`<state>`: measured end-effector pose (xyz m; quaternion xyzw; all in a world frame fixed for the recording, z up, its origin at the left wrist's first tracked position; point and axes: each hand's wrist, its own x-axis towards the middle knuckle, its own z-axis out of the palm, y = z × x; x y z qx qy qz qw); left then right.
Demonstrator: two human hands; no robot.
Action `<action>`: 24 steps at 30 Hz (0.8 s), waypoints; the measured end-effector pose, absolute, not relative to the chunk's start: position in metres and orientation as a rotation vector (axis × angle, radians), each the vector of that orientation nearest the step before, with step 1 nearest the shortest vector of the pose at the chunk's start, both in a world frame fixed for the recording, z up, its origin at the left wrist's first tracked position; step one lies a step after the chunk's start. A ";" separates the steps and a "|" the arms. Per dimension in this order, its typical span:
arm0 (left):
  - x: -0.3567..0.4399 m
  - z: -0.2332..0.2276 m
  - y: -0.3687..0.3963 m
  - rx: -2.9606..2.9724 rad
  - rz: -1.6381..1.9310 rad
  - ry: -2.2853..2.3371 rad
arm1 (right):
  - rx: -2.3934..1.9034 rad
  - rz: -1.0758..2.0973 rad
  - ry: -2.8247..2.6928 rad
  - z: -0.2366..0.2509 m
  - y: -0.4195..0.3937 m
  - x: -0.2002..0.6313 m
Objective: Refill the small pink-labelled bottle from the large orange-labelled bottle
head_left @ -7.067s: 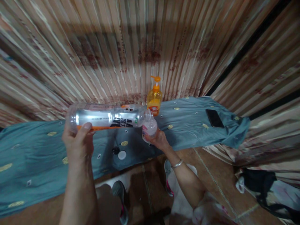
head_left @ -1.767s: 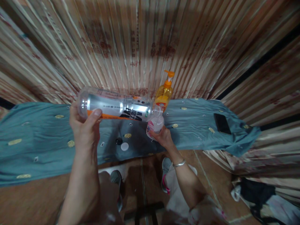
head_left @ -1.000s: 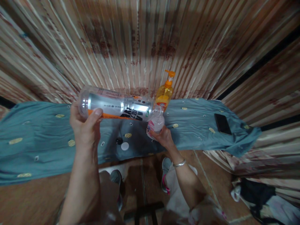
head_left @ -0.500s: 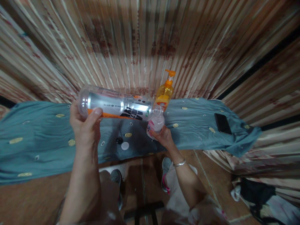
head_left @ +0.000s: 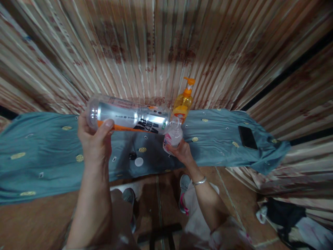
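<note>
My left hand (head_left: 94,142) grips the base end of a large clear bottle (head_left: 127,115) with a silver, black and orange label, held almost level with its neck slightly down to the right. The neck meets the mouth of a small clear bottle (head_left: 172,136), which my right hand (head_left: 182,152) holds upright from below, above a blue-grey cloth (head_left: 47,152). A silver bangle sits on my right wrist. A white cap (head_left: 138,161) and a small black cap (head_left: 132,156) lie on the cloth beneath the bottles.
An orange pump bottle (head_left: 182,104) stands behind the small bottle, against a striped curtain. A dark phone (head_left: 246,137) lies on the cloth at the right. A dark bag (head_left: 286,211) rests on the tiled floor at lower right, and my shoes show below.
Nothing has visibly moved over the last second. Compared with seven seconds ago, both bottles sit a little further right and higher in view.
</note>
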<state>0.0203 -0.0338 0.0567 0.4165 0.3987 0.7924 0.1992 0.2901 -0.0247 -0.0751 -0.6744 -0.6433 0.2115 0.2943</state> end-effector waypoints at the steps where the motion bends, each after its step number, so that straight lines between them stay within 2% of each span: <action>1: 0.020 0.057 -0.034 1.165 2.212 1.118 | -1.791 0.560 -1.713 -0.075 -0.025 0.290; 24: 0.018 0.054 -0.033 1.121 2.205 1.063 | -1.801 0.613 -1.712 -0.069 -0.026 0.290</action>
